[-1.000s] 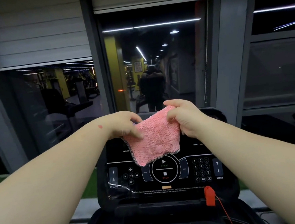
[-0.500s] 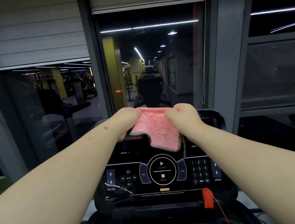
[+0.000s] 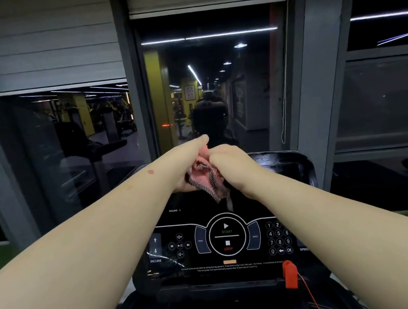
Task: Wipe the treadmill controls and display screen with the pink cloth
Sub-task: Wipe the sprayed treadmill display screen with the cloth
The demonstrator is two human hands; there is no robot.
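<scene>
Both hands, the left hand (image 3: 189, 165) and right hand (image 3: 228, 162), have scrunched the fluffy pink cloth (image 3: 206, 176) together, gripping it above the black treadmill panel (image 3: 227, 238), with all the wiping left.

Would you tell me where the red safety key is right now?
In the head view, the red safety key sits at the console's lower right edge, just below the number keypad.

Both forearms are bare from the frame's lower edge up to the hands, with no sleeve showing. The left forearm (image 3: 100, 225) carries a small reddish mark (image 3: 151, 172) near the wrist. The right forearm (image 3: 313, 208) shows no mark. No watch, ring or glove appears.
</scene>
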